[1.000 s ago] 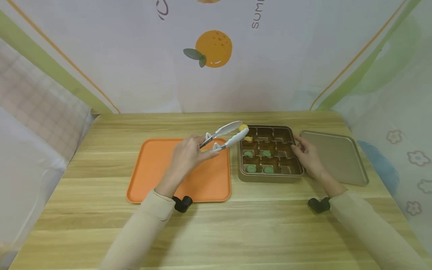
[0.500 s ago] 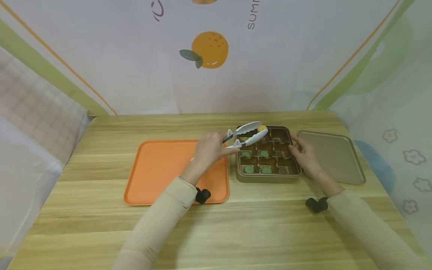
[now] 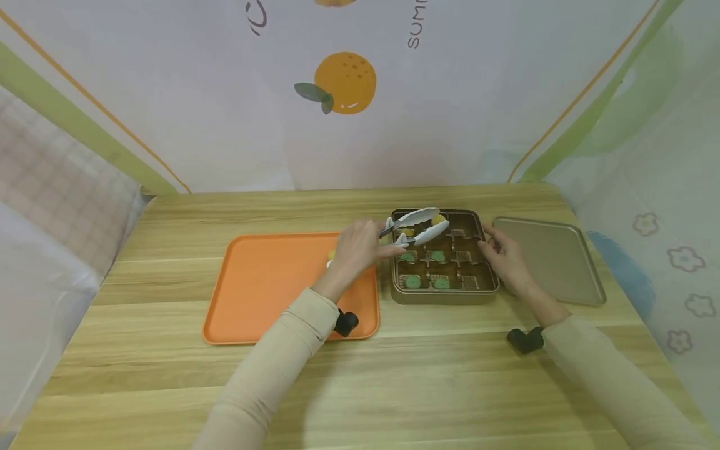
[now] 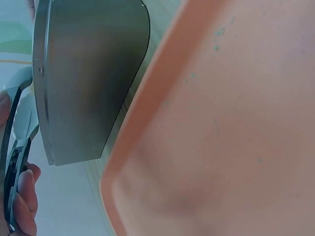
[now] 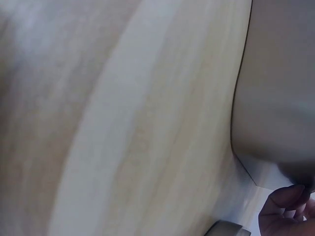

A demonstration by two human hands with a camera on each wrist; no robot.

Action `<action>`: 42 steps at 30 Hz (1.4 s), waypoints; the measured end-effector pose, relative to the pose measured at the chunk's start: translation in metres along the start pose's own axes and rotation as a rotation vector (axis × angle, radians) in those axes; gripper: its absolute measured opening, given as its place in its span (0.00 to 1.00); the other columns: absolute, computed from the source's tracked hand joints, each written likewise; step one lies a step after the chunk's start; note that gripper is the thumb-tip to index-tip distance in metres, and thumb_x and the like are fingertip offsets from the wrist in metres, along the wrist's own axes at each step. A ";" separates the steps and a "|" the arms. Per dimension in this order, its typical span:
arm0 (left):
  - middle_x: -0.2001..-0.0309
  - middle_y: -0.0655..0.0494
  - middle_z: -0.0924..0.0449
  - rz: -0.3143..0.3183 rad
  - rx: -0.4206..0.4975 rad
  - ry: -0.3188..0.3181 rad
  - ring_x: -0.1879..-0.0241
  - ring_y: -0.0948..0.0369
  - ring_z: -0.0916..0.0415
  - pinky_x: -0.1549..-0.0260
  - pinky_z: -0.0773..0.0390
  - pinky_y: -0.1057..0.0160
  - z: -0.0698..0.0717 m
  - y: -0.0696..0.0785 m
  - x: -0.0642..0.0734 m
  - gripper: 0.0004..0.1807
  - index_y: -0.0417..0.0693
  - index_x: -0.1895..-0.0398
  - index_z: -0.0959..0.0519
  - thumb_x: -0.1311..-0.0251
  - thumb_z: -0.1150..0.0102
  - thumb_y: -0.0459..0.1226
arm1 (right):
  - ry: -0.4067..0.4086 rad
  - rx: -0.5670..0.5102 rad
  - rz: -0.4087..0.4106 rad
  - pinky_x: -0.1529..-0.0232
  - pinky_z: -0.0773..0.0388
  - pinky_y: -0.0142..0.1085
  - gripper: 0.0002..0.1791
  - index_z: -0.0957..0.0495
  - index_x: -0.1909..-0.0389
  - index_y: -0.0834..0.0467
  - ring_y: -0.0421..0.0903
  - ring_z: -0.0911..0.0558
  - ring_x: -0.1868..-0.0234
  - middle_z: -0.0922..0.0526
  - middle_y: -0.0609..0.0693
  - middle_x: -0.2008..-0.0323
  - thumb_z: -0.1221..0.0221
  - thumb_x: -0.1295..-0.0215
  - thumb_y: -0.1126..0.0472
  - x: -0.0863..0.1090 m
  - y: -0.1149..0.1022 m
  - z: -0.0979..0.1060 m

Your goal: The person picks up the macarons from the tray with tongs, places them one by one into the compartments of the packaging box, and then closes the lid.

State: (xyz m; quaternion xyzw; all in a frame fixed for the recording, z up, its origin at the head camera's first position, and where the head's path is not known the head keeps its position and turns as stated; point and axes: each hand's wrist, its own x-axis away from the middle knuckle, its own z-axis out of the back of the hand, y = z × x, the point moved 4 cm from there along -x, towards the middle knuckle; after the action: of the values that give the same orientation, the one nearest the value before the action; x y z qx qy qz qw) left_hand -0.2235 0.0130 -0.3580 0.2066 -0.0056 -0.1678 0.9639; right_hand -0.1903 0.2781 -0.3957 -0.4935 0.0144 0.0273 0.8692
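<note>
My left hand (image 3: 357, 247) holds a pair of tongs (image 3: 417, 219) with white scalloped tips, also seen in the left wrist view as tongs (image 4: 17, 162). Between the tips is a small round yellow piece (image 3: 439, 220), over the back middle compartment of a bronze divided box (image 3: 444, 299). Another yellow piece (image 3: 406, 232) lies in the back left compartment, partly behind the tongs. Several green pieces (image 3: 412, 282) sit in the left and middle compartments of the front rows. At the box's right side, my right hand (image 3: 509, 259) grips the edge with curled fingers.
Left of the box lies an orange tray (image 3: 270, 287); something small and yellow (image 3: 331, 255) on it is mostly hidden by my left hand. A flat bronze lid (image 3: 554, 262) rests right of the box. The wooden table (image 3: 427, 387) ends at a fabric backdrop.
My left hand has carried the tongs and yellow piece rightward from the box's back left corner to above the back middle compartment, then slightly lower. My right hand stays at the box.
</note>
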 end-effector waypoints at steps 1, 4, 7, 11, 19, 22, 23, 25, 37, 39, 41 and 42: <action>0.81 0.58 0.46 0.003 0.001 -0.002 0.80 0.62 0.48 0.84 0.46 0.67 0.000 0.000 0.000 0.29 0.51 0.83 0.40 0.56 0.30 0.57 | -0.002 -0.004 -0.002 0.83 0.39 0.26 0.26 0.45 0.35 0.77 0.33 0.39 0.82 0.36 0.54 0.69 0.54 0.30 0.68 0.001 -0.002 0.000; 0.81 0.58 0.45 0.007 -0.005 0.001 0.80 0.62 0.47 0.85 0.45 0.67 -0.001 -0.001 0.000 0.30 0.50 0.83 0.40 0.56 0.30 0.57 | -0.002 -0.005 0.002 0.83 0.39 0.26 0.26 0.45 0.35 0.76 0.33 0.39 0.82 0.36 0.53 0.68 0.54 0.30 0.68 -0.002 0.005 -0.001; 0.81 0.58 0.47 0.002 -0.013 0.008 0.81 0.62 0.49 0.85 0.46 0.67 -0.001 -0.002 0.000 0.32 0.51 0.84 0.43 0.57 0.30 0.57 | 0.008 0.000 0.012 0.82 0.38 0.26 0.27 0.44 0.34 0.74 0.33 0.38 0.81 0.35 0.52 0.69 0.53 0.29 0.65 -0.006 0.017 -0.001; 0.81 0.58 0.45 0.004 0.002 0.002 0.80 0.62 0.47 0.85 0.45 0.67 0.001 -0.005 0.004 0.30 0.50 0.83 0.41 0.56 0.31 0.57 | 0.019 0.009 0.019 0.81 0.37 0.26 0.27 0.44 0.34 0.72 0.33 0.37 0.79 0.35 0.52 0.68 0.52 0.29 0.63 -0.010 0.027 -0.002; 0.75 0.55 0.31 0.046 0.087 0.023 0.78 0.61 0.41 0.83 0.43 0.66 0.018 -0.029 0.029 0.23 0.48 0.66 0.21 0.53 0.32 0.57 | 0.017 0.002 0.024 0.81 0.36 0.26 0.28 0.44 0.34 0.72 0.33 0.37 0.79 0.34 0.52 0.67 0.52 0.29 0.62 -0.009 0.029 -0.001; 0.74 0.55 0.31 0.062 0.108 0.062 0.78 0.61 0.43 0.83 0.44 0.65 0.026 -0.046 0.045 0.23 0.51 0.62 0.20 0.53 0.33 0.56 | 0.013 -0.005 0.023 0.81 0.37 0.26 0.28 0.45 0.33 0.72 0.34 0.37 0.80 0.35 0.52 0.67 0.52 0.29 0.62 -0.009 0.028 0.000; 0.75 0.54 0.32 0.067 0.113 0.073 0.79 0.61 0.44 0.83 0.44 0.65 0.028 -0.052 0.050 0.23 0.50 0.62 0.20 0.53 0.32 0.56 | 0.012 -0.004 0.020 0.81 0.37 0.26 0.28 0.45 0.33 0.72 0.34 0.37 0.80 0.35 0.52 0.67 0.52 0.29 0.62 -0.008 0.028 0.000; 0.76 0.55 0.32 0.078 0.101 0.088 0.79 0.61 0.43 0.83 0.44 0.65 0.034 -0.064 0.062 0.23 0.50 0.61 0.19 0.53 0.33 0.56 | 0.013 0.005 0.016 0.81 0.37 0.26 0.28 0.45 0.33 0.72 0.34 0.37 0.80 0.35 0.52 0.67 0.52 0.29 0.62 -0.008 0.027 0.001; 0.75 0.53 0.32 0.167 -0.009 0.112 0.78 0.59 0.40 0.82 0.42 0.64 0.046 -0.129 0.121 0.26 0.43 0.67 0.22 0.56 0.30 0.55 | 0.005 0.005 0.034 0.80 0.36 0.25 0.27 0.45 0.34 0.74 0.34 0.37 0.79 0.35 0.51 0.69 0.53 0.29 0.66 -0.007 0.021 0.000; 0.75 0.53 0.33 0.172 -0.034 0.106 0.78 0.59 0.40 0.81 0.42 0.64 0.045 -0.136 0.125 0.26 0.43 0.67 0.22 0.57 0.29 0.54 | 0.006 0.010 0.035 0.80 0.36 0.25 0.27 0.45 0.34 0.73 0.34 0.37 0.78 0.35 0.51 0.69 0.53 0.29 0.64 -0.007 0.023 0.000; 0.75 0.54 0.33 0.176 -0.048 0.096 0.78 0.59 0.40 0.81 0.42 0.64 0.044 -0.141 0.128 0.25 0.43 0.67 0.22 0.57 0.29 0.54 | 0.011 0.011 0.037 0.79 0.36 0.25 0.28 0.44 0.34 0.73 0.34 0.36 0.78 0.34 0.50 0.69 0.53 0.29 0.63 -0.008 0.025 -0.001; 0.75 0.55 0.32 0.176 -0.052 0.093 0.78 0.59 0.40 0.82 0.42 0.64 0.043 -0.142 0.129 0.25 0.43 0.67 0.22 0.58 0.28 0.53 | 0.015 0.009 0.039 0.79 0.36 0.25 0.28 0.44 0.34 0.73 0.34 0.36 0.77 0.34 0.50 0.69 0.52 0.29 0.63 -0.008 0.025 -0.001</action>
State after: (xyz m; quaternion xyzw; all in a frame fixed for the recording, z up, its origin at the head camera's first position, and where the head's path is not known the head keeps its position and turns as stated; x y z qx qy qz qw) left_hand -0.1510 -0.1683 -0.3829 0.1878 0.0255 -0.0730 0.9792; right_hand -0.1998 0.2900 -0.4172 -0.4896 0.0308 0.0403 0.8705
